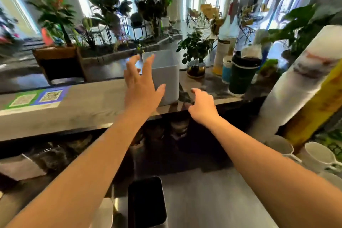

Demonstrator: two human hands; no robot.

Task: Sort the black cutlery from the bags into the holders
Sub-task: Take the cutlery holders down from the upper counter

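- Nearest the camera, one black rectangular holder (147,201) stands on the lower table (212,200), open end up; I can see no cutlery in it.
- To the right on that table stand two white cups (318,155).
- Both forearms stretch forward over a dark, blurred gap under the raised table (64,111); there may be bags there, but the blur hides what they are.
- The left hand (142,87) has its fingers spread wide and straight, holding nothing, right against the near-left face of one white square bin (164,76).
- The right hand (202,103) is loosely curled at the raised table's edge, just right of the bin; whether it pinches the dark, thin thing (184,96) lying there I cannot tell.
- The bin lies straight ahead of the hands, upright, and the left hand is nearer to it; I judge the coming move turns on that bin.
- Farther right: one dark green lidded cup (242,76) and one tall paper roll (303,83); potted plants (194,46) stand behind.
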